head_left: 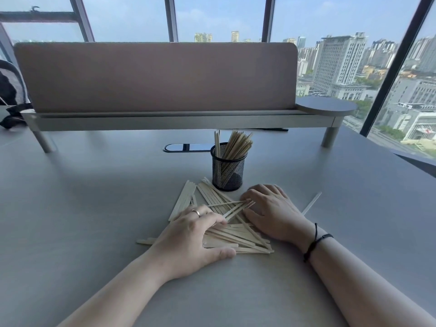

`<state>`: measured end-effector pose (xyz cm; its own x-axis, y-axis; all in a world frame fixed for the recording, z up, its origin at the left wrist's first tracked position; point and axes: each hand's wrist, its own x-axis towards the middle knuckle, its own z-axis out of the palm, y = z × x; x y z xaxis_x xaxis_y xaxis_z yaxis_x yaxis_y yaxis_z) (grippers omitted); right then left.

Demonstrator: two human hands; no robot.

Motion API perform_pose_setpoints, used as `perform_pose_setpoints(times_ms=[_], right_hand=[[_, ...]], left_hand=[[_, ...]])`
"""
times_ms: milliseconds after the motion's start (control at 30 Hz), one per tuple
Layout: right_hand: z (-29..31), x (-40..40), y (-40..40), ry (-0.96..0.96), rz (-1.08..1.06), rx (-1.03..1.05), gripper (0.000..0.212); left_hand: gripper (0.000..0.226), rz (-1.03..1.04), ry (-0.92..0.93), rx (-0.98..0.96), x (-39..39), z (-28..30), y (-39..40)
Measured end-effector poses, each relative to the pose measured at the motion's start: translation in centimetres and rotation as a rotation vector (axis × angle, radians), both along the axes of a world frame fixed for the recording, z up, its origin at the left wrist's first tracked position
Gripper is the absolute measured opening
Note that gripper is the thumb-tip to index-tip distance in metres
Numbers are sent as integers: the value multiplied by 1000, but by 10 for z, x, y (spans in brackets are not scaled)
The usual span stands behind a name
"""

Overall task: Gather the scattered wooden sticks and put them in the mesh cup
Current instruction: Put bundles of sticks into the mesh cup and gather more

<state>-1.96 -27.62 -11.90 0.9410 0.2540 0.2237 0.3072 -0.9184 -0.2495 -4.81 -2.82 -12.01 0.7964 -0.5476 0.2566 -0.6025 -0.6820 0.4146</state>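
Your wooden sticks (232, 236) are thin, flat, pale strips, all about the same length, lying crisscrossed in a loose heap on the grey desk (94, 197) just in front of the black mesh cup (227, 169). There are too many overlapping to count exactly; it is a few dozen at least. One single stick (312, 203) lies apart, to the right of your right hand.

The one mesh cup stands upright, already holding a thick bundle of sticks (237, 145) leaning right, plus two standing straighter on its left side.

Your left hand (191, 241) rests palm down on the near left part of the heap, fingers spread and fairly straight, pressing the sticks rather than gripping them; it wears one ring (196, 212). Your right hand (271, 210) lies on the heap's right side, fingers bent toward a few stick ends; whether it actually pinches any, you cannot tell from this view. Its wrist carries two black bands (316, 241).
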Motion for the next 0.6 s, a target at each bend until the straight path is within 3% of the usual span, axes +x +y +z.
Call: perform_pose_setpoints(times_ms=[133,367,600], right_hand=[[-1,-7,-3,-36,-15,90,22],[2,-12,0,-23,-20,186,19],[3,-18,6,-44,-16,346,28]], left_hand=[[56,33,-80,-7,2,-4,1],[47,13,-311,51,5,-8,-3],[87,-24,-318,135,5,-4,-3]])
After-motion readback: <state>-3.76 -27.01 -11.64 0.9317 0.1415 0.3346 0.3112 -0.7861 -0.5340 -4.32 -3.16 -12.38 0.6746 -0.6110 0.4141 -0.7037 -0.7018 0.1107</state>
